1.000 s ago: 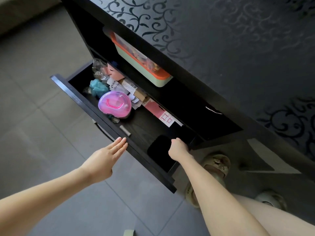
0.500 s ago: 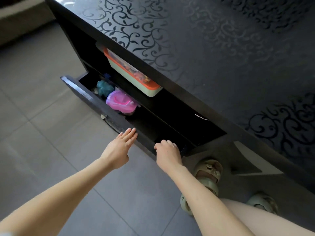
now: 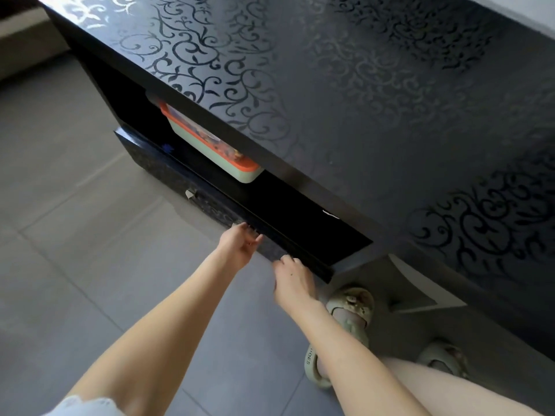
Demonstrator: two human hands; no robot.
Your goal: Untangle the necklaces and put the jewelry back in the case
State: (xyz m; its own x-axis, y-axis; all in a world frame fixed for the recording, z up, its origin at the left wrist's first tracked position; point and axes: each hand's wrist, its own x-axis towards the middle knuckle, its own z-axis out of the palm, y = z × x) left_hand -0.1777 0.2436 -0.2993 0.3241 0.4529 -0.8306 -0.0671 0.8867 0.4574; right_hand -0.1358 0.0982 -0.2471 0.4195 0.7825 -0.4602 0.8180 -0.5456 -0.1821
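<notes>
Jewelry case: not showing anywhere in shot, necklaces neither. Possibly sitting inside the drawer [image 3: 210, 205], not able to confirm. Drawer standing almost shut under the open shelf, showing only a thin gap along its top, with a blue scrap [image 3: 167, 148] peeking out at the far end.

Pressing on the drawer front with both hands, near its right end. Left hand [image 3: 237, 247]: fingers fairly straight, spreading a little, tips lying against the panel, pinching nothing. Right hand [image 3: 292, 282]: fingers loosely bent, tips touching the lower part of the panel just beside the left hand, also holding nothing. Leaving the metal handle [image 3: 190, 194] alone, well off to the left of both hands.

Reading this as the stowing end of the job: no jewelry showing in either hand, and pushing on the front rather than pulling the handle. Judging only, not seeing the case itself.

Next move: calling for a short, even shove from both hands until sitting flush. Pushing off-centre like this, so watching for skewing on the runners. Keeping fingertips clear of the top gap while closing.

Around it: lidded box [image 3: 216, 154] with orange rim resting on the shelf just above the drawer, partly hiding under the edge of the black scroll-patterned tabletop [image 3: 360, 115]. Grey tiled floor [image 3: 75, 250] below, sandals [image 3: 350, 307] standing near the cabinet's right end.
</notes>
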